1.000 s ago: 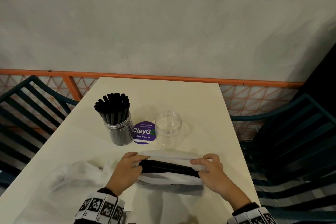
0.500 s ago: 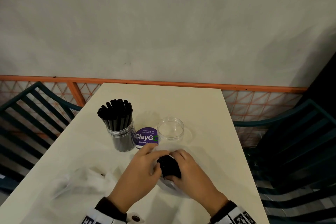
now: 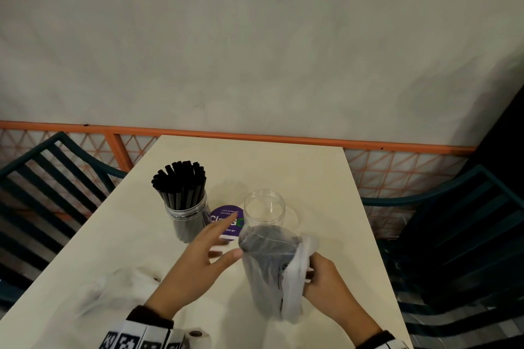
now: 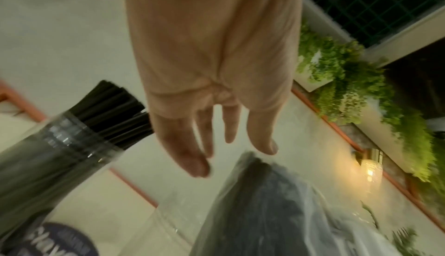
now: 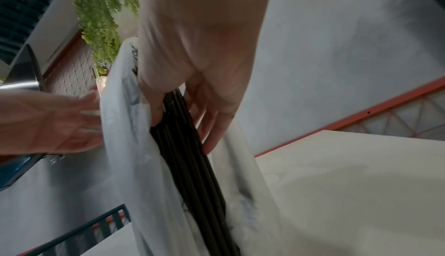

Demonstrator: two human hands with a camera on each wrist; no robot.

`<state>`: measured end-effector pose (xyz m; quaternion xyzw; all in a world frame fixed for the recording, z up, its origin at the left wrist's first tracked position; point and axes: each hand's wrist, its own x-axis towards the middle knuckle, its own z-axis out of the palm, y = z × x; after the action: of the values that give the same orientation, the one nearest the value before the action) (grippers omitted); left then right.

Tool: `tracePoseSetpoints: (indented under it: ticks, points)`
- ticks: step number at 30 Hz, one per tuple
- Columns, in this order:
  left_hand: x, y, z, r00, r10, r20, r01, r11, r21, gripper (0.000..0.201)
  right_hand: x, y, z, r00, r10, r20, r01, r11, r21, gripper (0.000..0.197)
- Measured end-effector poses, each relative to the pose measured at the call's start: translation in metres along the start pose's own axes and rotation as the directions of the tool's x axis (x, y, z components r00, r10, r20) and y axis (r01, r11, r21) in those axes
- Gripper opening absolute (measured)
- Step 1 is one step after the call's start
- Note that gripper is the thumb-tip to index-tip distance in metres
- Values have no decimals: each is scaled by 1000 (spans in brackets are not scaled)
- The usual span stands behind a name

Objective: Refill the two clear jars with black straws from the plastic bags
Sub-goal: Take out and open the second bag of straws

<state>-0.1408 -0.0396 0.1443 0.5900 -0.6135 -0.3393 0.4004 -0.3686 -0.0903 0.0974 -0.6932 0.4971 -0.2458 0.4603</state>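
Plastic bag in right hand

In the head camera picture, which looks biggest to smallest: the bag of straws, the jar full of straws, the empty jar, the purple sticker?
1. Bag of straws, though it's nearest the camera.
2. Full jar.
3. Empty jar.
4. Purple sticker, partly hidden.

A plain grey-white plastered wall fills the upper field. Along its base runs an orange metal rail with orange triangular lattice panels below. A cream rectangular tabletop extends toward it, flanked by dark teal slatted metal chairs, one at left and one at right. Green trailing foliage and a warm glowing lamp appear in the left wrist view.
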Motion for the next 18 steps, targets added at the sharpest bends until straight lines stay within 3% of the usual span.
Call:
tracePoseSetpoints:
  ticks: [2,4,7,11,18]
  points:
    - [0,-3,3,996,-43,81,53,990,-128,55,0,0,-4,999,-8,47,9,1000,-17,36]
    - [1,-1,6,996,-34,86,50,980,-194,54,0,-3,-6,996,-22,89,26,999,-45,31]
    - [5,-2,14,999,-49,-8,45,963,-265,37,1,-13,-8,994,-56,98,67,992,-110,22]
    - [6,-7,24,978,-145,-151,74,916,-395,18,2,-25,-12,993,-105,58,111,987,-116,42]
    - [-1,-18,30,967,-199,-161,97,868,-487,21,2,-17,-14,993,-106,45,109,992,-67,31]
